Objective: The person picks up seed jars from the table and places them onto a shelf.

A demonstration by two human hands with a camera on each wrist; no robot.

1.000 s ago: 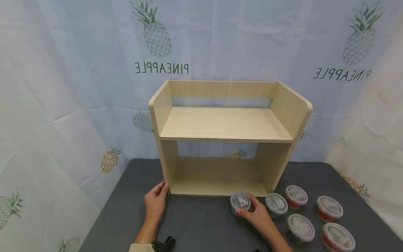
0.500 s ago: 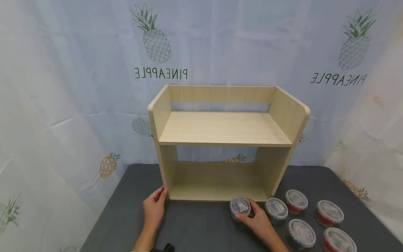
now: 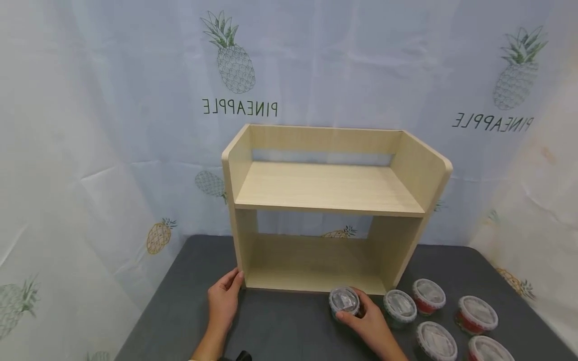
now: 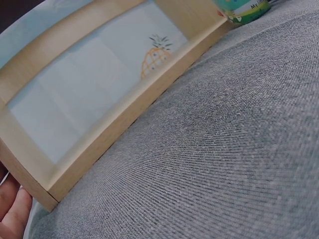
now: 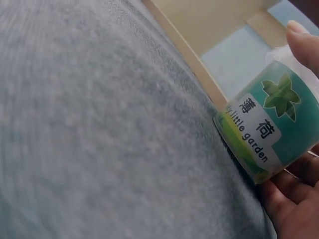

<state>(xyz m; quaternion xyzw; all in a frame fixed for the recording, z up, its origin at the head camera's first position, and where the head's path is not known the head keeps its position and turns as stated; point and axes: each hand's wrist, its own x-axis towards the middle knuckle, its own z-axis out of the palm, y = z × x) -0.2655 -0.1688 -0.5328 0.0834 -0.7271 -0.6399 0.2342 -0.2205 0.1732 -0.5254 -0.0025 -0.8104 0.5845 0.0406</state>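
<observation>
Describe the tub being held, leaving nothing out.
The tub is round and looks plastic, with a translucent lid on; what shows through it is unclear. Its green label bears a leaf picture, Chinese characters and "little garden". It is upright, on or just above the dark tablecloth, in front of the shelf, right of its middle. The right grip holds it round the side.

Held tub (image 3: 343, 299) slightly farther left
</observation>
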